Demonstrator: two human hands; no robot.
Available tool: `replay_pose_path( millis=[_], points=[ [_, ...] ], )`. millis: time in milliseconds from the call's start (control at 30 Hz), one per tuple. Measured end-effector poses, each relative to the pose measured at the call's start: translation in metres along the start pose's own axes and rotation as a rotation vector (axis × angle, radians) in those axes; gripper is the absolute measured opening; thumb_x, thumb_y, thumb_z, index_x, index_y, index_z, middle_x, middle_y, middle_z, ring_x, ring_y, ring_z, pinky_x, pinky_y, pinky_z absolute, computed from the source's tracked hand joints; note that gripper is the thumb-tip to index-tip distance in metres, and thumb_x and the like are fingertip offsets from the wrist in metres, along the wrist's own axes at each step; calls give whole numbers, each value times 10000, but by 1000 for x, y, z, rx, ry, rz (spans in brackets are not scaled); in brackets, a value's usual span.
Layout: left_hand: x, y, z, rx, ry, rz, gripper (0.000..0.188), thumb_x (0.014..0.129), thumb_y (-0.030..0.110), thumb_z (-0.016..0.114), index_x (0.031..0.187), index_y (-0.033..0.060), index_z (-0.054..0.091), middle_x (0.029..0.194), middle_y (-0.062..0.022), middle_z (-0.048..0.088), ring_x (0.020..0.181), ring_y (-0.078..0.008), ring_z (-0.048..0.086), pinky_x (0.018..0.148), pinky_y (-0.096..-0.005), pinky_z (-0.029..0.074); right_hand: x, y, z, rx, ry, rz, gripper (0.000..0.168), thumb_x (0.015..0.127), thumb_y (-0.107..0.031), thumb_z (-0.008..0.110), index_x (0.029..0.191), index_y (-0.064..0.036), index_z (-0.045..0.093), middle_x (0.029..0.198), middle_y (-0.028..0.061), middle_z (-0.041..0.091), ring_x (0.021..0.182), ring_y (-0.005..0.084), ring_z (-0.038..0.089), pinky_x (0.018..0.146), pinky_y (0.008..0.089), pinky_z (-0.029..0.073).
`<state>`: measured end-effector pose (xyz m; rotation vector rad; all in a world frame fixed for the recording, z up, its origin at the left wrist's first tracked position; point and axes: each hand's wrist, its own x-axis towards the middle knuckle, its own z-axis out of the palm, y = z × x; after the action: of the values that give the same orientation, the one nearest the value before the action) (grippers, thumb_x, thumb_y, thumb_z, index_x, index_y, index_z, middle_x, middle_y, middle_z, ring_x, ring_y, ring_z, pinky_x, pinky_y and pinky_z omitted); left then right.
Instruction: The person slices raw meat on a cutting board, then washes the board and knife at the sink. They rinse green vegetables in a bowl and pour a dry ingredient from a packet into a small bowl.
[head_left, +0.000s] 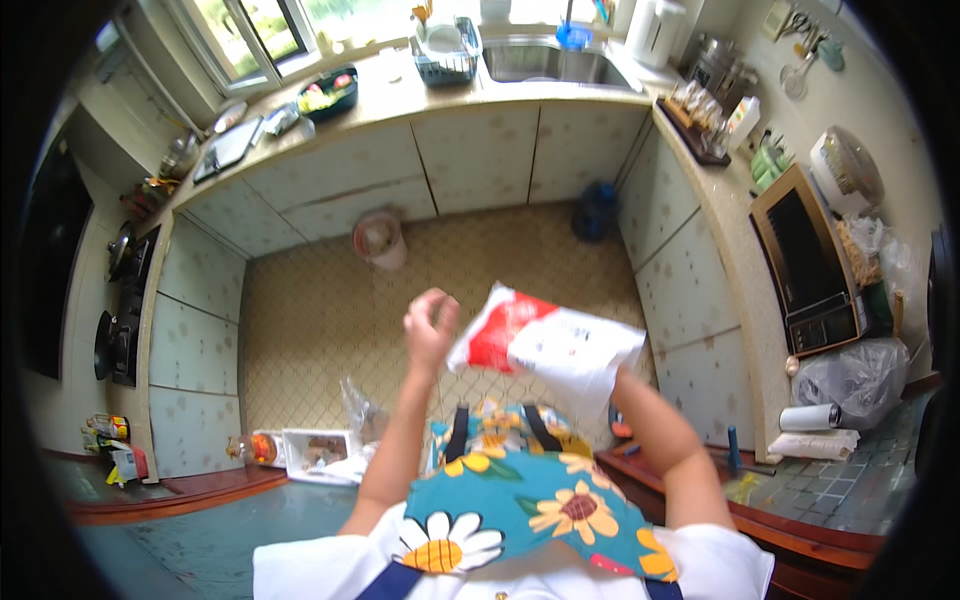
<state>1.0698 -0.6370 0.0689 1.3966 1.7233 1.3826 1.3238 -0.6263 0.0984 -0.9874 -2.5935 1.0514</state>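
A red and white plastic packet (544, 337) with printed writing is held up in front of me above the floor. My right hand (624, 380) supports it at its right end. Most of that hand is hidden by the packet, and I cannot tell whether the fingers are behind it or inside it. Just left of the packet's left end, my left hand (431, 322) is raised with its fingers curled. A gap separates it from the packet, and blur hides whether anything small is between the fingers. A teal flowered apron (517, 495) covers my front.
Counters surround the tiled floor (315, 315). A waste bin (380, 238) and a blue water jug (596, 212) stand by the cabinets. A sink (555, 64) is ahead, a microwave (806, 262) right, a stove (135, 307) left. A white box (319, 455) lies near my left elbow.
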Motion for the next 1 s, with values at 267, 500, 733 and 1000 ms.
replay_pose_path(
  millis=[267, 500, 733, 1000],
  points=[
    [126, -73, -7, -1191, -360, -797, 387, 841, 173, 566, 1178, 11, 463, 1107, -166, 573, 954, -268, 604, 775, -459, 526, 150, 56, -87, -91, 2, -317, 385, 779, -93, 547, 1161, -37, 533, 1173, 175, 543, 1087, 313, 513, 902, 324, 430],
    [254, -95, -43, -1349, -45, -473, 337, 885, 43, 451, 1218, -8, 431, 1139, -162, 561, 997, -268, 586, 863, -429, 491, 249, 53, -224, 21, -153, -227, 328, 768, -14, 585, 1095, -34, 574, 1174, 124, 546, 1098, 296, 505, 920, 329, 408],
    [370, -96, -31, -1345, 11, -376, 324, 919, 112, 430, 1236, 46, 439, 1190, -140, 531, 1059, -270, 548, 902, -442, 461, 375, 104, -242, 350, 879, -213, 356, 729, 32, 572, 1085, 8, 563, 1143, 142, 511, 1090, 292, 469, 948, 348, 364],
    [460, -163, -26, -1527, 211, -414, 303, 911, 103, 402, 1203, 81, 477, 1198, -123, 534, 1096, -274, 525, 910, -427, 453, 519, 152, -287, 760, 725, -130, 449, 847, -148, 573, 1265, -51, 439, 1224, 101, 428, 1115, 194, 429, 937, 333, 376]
  ],
)
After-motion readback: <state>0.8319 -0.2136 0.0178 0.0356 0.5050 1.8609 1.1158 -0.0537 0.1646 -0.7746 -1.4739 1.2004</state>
